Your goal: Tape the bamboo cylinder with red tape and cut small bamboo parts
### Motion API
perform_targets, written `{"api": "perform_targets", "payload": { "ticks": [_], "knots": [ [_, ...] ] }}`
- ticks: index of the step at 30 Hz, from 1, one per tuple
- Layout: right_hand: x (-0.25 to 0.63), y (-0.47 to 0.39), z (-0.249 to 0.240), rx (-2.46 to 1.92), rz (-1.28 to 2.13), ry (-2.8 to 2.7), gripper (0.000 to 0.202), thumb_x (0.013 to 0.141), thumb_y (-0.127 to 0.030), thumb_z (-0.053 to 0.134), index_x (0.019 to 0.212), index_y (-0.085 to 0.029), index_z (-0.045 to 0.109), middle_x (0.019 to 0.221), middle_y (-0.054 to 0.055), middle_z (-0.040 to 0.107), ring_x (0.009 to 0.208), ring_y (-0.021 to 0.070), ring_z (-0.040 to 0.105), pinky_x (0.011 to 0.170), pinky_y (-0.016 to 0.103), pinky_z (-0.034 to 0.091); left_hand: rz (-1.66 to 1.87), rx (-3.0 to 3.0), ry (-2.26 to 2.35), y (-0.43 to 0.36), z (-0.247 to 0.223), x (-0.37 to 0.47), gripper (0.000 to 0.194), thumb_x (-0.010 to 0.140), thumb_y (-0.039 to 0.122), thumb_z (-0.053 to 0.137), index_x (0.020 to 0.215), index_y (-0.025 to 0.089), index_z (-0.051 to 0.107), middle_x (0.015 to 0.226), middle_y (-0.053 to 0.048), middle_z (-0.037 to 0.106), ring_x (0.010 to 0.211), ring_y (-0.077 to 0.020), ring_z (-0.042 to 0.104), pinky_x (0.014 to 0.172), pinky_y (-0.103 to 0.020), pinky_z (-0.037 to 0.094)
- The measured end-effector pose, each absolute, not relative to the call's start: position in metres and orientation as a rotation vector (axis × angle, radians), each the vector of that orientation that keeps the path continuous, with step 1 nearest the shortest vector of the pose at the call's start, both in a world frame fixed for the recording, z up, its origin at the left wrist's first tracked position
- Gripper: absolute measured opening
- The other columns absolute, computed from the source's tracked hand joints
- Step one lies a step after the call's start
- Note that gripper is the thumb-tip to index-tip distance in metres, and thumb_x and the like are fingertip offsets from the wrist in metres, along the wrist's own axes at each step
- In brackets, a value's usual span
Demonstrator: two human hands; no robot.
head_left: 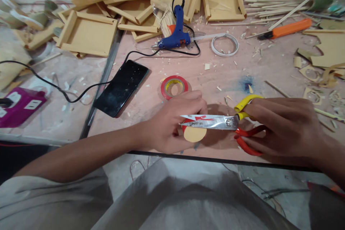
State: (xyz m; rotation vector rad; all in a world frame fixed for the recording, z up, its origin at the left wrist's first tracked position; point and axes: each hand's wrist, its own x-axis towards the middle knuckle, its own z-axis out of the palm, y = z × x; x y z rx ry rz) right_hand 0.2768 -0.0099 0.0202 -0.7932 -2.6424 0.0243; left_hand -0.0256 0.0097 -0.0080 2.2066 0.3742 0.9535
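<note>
My left hand (pixel 175 124) is closed round a small round piece (pixel 195 134) with a pale yellow face and a red edge. My right hand (pixel 285 129) holds scissors (pixel 226 122) by their yellow and red handles. The slightly parted blades point left and lie across the top of the round piece, with a bit of red between them. Just beyond my left hand a roll of red tape (pixel 165 88) lies flat on the pink table (pixel 215 68). The fingers of my left hand partly hide the round piece.
A blue glue gun (pixel 176 30) with a black cable, a white tape roll (pixel 235 45) and an orange cutter (pixel 292 28) lie farther back. Left are a black phone (pixel 122 88) and a purple power socket (pixel 24 106). Cardboard trays (pixel 88 34) and several sticks (pixel 269 3) line the back.
</note>
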Motion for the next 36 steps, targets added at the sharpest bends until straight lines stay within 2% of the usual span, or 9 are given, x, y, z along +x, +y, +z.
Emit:
{"api": "perform_targets", "payload": {
  "ticks": [3, 7, 12, 19, 26, 30, 36],
  "knots": [
    [0.274, -0.009, 0.022, -0.816, 0.072, -2.641, 0.027, 0.098, -0.043, 0.073, 0.108, -0.023, 0.058, 0.088, 0.004, 0.072, 0.069, 0.0199, 0.061, 0.06, 0.034, 0.045, 0.993, 2.232, 0.336, 0.009, -0.011, -0.025, 0.02, 0.096, 0.028, 0.067, 0.086, 0.022, 0.051, 0.078, -0.002, 0.059, 0.072, -0.0184, 0.047, 0.068, -0.037, 0.031],
    [0.271, -0.009, 0.023, -0.794, 0.125, -2.65, 0.028, 0.098, -0.045, 0.073, 0.107, -0.023, 0.058, 0.091, 0.004, 0.073, 0.07, 0.0195, 0.061, 0.061, 0.034, 0.046, 0.964, 2.186, 0.395, 0.006, -0.011, -0.024, 0.029, 0.095, 0.035, 0.074, 0.084, 0.022, 0.05, 0.073, 0.0, 0.054, 0.069, -0.0174, 0.044, 0.067, -0.037, 0.028],
    [0.267, -0.009, 0.023, -0.768, 0.167, -2.66, 0.022, 0.1, -0.042, 0.07, 0.1, -0.024, 0.056, 0.086, 0.002, 0.069, 0.066, 0.0178, 0.056, 0.059, 0.032, 0.043, 0.899, 2.145, 0.375, 0.007, -0.008, -0.025, 0.023, 0.095, 0.029, 0.073, 0.088, 0.021, 0.052, 0.075, 0.001, 0.057, 0.07, -0.0167, 0.045, 0.068, -0.035, 0.03],
    [0.266, -0.01, 0.022, -0.765, 0.222, -2.664, 0.018, 0.102, -0.036, 0.067, 0.101, -0.023, 0.056, 0.088, 0.003, 0.07, 0.068, 0.0177, 0.059, 0.06, 0.032, 0.043, 0.886, 2.198, 0.437, 0.006, -0.012, -0.025, 0.023, 0.093, 0.024, 0.072, 0.086, 0.022, 0.051, 0.073, 0.002, 0.055, 0.07, -0.0171, 0.045, 0.069, -0.035, 0.029],
    [0.27, -0.011, 0.02, -0.754, 0.184, -2.658, 0.021, 0.105, -0.042, 0.067, 0.104, -0.023, 0.058, 0.087, 0.003, 0.071, 0.067, 0.0173, 0.059, 0.062, 0.033, 0.04, 0.839, 2.209, 0.46, 0.004, -0.009, -0.026, 0.024, 0.096, 0.027, 0.072, 0.086, 0.022, 0.05, 0.074, 0.002, 0.054, 0.071, -0.0174, 0.045, 0.069, -0.034, 0.029],
    [0.27, -0.011, 0.02, -0.741, 0.23, -2.658, 0.018, 0.107, -0.038, 0.064, 0.099, -0.024, 0.056, 0.083, 0.001, 0.07, 0.063, 0.0162, 0.058, 0.059, 0.032, 0.038, 0.816, 2.191, 0.459, 0.005, -0.008, -0.026, 0.025, 0.096, 0.028, 0.071, 0.085, 0.022, 0.05, 0.073, 0.002, 0.054, 0.07, -0.0173, 0.045, 0.069, -0.034, 0.028],
    [0.272, -0.013, 0.017, -0.744, 0.169, -2.666, 0.018, 0.106, -0.04, 0.066, 0.101, -0.026, 0.056, 0.083, 0.0, 0.07, 0.061, 0.0161, 0.056, 0.058, 0.031, 0.041, 0.873, 2.153, 0.395, 0.006, -0.009, -0.024, 0.024, 0.093, 0.03, 0.072, 0.085, 0.023, 0.05, 0.073, -0.001, 0.058, 0.068, -0.0183, 0.046, 0.069, -0.035, 0.032]
  ]
}}
